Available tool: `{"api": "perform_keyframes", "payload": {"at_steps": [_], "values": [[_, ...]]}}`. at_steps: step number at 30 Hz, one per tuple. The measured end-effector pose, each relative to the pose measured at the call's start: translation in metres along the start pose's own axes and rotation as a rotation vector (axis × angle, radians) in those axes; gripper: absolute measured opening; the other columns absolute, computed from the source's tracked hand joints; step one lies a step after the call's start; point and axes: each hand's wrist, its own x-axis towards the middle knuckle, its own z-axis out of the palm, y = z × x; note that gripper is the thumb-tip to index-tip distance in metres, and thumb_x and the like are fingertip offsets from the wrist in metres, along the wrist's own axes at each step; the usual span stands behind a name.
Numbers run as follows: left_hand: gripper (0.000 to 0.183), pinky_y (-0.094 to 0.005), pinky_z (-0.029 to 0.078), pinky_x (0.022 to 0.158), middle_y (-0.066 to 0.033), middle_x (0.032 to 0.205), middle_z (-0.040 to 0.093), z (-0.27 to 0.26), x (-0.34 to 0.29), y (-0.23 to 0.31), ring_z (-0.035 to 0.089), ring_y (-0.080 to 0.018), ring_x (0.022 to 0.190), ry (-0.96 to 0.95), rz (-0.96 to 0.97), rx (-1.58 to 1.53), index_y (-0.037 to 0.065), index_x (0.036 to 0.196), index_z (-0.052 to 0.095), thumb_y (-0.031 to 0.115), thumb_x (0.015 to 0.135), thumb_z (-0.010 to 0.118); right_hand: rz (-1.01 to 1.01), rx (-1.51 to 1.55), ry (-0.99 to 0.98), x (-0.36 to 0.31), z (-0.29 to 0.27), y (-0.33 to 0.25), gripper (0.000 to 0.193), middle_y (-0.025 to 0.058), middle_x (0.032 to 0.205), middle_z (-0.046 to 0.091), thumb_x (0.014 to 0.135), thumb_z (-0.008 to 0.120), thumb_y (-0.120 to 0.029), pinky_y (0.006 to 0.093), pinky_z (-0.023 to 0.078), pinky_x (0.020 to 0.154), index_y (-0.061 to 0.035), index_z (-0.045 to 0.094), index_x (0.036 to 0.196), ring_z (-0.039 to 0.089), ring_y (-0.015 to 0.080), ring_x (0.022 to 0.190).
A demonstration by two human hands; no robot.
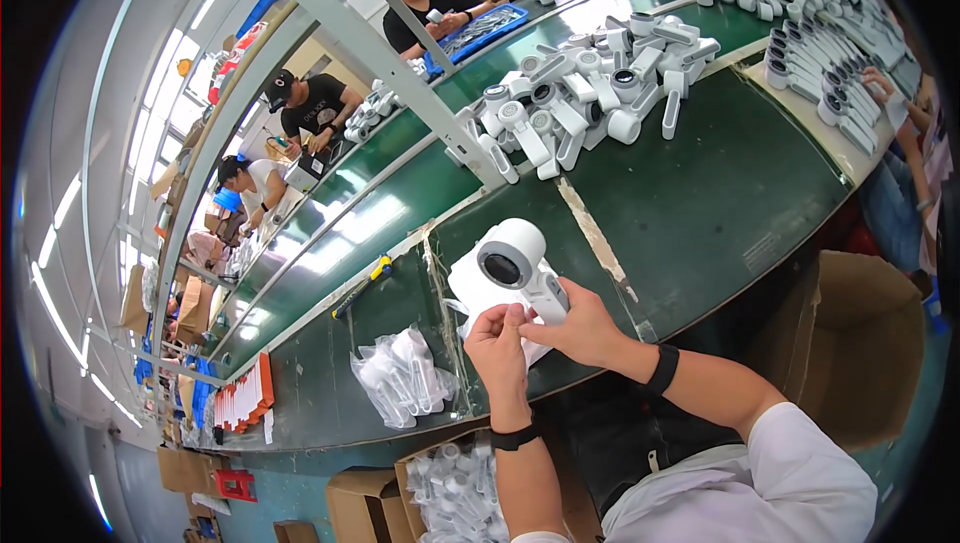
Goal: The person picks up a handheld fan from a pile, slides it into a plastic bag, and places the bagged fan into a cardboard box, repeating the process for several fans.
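A white handheld fan (513, 253) with a round head and a dark grey ring face is held up over the near edge of the table. My right hand (592, 328) is closed round its handle. Beside the lower end of that handle, my left hand (497, 345) pinches with thumb and fingertips; what lies between them is hidden. White, sheet-like material (470, 281), perhaps plastic bags, lies under and behind the fan. To the left, several bagged white fans (402, 375) rest on the green table (700, 213).
Many loose white fans (590, 93) are heaped ahead, with rows of more (825, 78) at right. A yellow-and-black cutter (362, 286) and orange-and-white boxes (245, 398) are on the left. Cartons (855, 353) stand below the edge. A metal post (370, 63) rises ahead; co-workers sit beyond.
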Motion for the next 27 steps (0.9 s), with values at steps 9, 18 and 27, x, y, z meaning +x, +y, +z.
{"api": "perform_keyframes", "payload": {"at_steps": [9,18,27], "values": [[0.02,-0.0209,0.045,0.063,-0.0039,0.075,0.065,-0.009,0.001,-0.005,0.058,-0.0095,0.065,0.06,0.022,-0.115,-0.005,0.094,0.064,0.01,0.086,0.073,0.02,0.022,0.037,0.008,-0.001,0.001,0.041,0.0126,0.092,0.067,0.076,0.073,-0.021,0.0337,0.051,0.076,0.0038,0.061,0.107,0.063,0.0181,0.083],[0.012,-0.0188,0.043,0.063,-0.002,0.081,0.066,-0.022,-0.011,0.004,0.056,-0.0061,0.068,-0.112,-0.022,0.239,-0.003,0.091,0.066,0.006,0.087,0.071,-0.01,0.042,0.059,0.01,-0.009,-0.001,0.033,0.0045,0.088,0.066,0.077,0.074,-0.016,0.0281,0.049,0.073,0.0002,0.061,0.103,0.059,0.0101,0.079],[0.01,-0.0263,0.051,0.061,-0.0051,0.079,0.063,-0.011,-0.017,0.0,0.059,-0.0111,0.064,-0.019,-0.032,-0.144,0.0,0.096,0.057,0.007,0.093,0.062,0.015,-0.172,0.08,0.0,-0.03,0.004,0.044,0.0167,0.091,0.067,0.076,0.073,-0.024,0.0355,0.051,0.074,0.002,0.06,0.109,0.065,0.0228,0.081]]}}
